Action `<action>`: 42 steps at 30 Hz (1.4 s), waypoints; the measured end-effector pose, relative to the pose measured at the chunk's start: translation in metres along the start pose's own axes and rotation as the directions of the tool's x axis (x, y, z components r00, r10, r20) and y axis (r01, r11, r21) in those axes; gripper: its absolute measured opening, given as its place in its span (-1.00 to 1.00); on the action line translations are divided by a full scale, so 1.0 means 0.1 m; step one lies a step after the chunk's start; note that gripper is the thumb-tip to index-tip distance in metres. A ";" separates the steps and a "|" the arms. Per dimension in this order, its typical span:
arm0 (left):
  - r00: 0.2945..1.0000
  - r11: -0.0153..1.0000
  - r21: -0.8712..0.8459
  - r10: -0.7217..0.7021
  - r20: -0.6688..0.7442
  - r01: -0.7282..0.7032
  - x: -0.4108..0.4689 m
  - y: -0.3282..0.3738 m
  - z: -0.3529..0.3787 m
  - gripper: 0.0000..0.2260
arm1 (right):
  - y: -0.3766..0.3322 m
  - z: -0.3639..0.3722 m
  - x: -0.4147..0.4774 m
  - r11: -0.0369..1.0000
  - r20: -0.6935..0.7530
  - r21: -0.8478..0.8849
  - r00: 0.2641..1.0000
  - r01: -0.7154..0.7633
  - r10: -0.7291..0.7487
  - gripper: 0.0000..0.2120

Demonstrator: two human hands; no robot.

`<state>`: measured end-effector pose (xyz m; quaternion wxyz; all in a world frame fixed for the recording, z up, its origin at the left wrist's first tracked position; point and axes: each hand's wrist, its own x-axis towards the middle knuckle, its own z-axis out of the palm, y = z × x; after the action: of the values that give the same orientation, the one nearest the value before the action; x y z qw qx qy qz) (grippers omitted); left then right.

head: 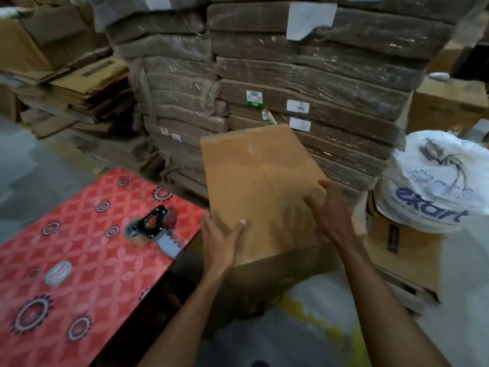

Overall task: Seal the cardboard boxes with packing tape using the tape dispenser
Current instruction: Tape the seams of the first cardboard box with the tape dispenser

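Step in hand: we judge this to be box handling, not taping. We are placing or turning the cardboard box (254, 181) so that a seam faces us.
Left hand (219, 239): it clasps the box's near left edge, with the thumb laid over the top face. Blur hides the other fingers.
Right hand (330, 213): its fingers curl over the right edge of the top face, gripping it.
Box: it sits tilted between our hands, low over the floor (317, 327), just right of the desk's near right edge. We cannot tell whether its base touches the floor.
Seam (267, 186): it runs down the middle of the top face. A glossy strip shows at the far end, but blur stops us judging whether the seam is taped.
Tape dispenser (154, 226): it lies untouched on the red patterned desk (79, 234), near the right edge and just left of our left hand.
Next move: we think the box must be settled steady. One hand can then let go and reach left for the dispenser while the other holds the flaps closed.
Behind: wrapped stacks of flat cardboard (304, 75) stand beyond the box.
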<state>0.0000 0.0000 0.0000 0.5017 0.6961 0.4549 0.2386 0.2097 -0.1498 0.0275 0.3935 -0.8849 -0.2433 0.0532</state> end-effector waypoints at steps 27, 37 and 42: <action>0.987 0.923 -0.377 -0.128 -0.099 0.082 -0.14 0.05 -0.41 -0.35 | -0.04 -0.49 -0.14 0.912 -0.001 0.361 0.977 -0.197 0.211 -0.41; 0.909 0.925 -0.332 0.033 -0.415 -0.185 -0.30 0.28 -2.27 -0.40 | -1.47 0.39 -0.51 0.839 0.059 0.541 0.992 0.062 -0.111 -0.41; 0.819 0.917 -0.361 -0.074 -0.569 -0.168 -0.67 -0.22 -3.18 -0.41 | -2.21 1.12 -0.87 0.831 0.173 0.541 0.949 0.132 -0.263 -0.59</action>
<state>-0.2909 0.0967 0.1103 0.4658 0.4877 0.5087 0.5352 0.0150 0.0108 0.1018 0.5898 -0.7013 -0.3562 0.1828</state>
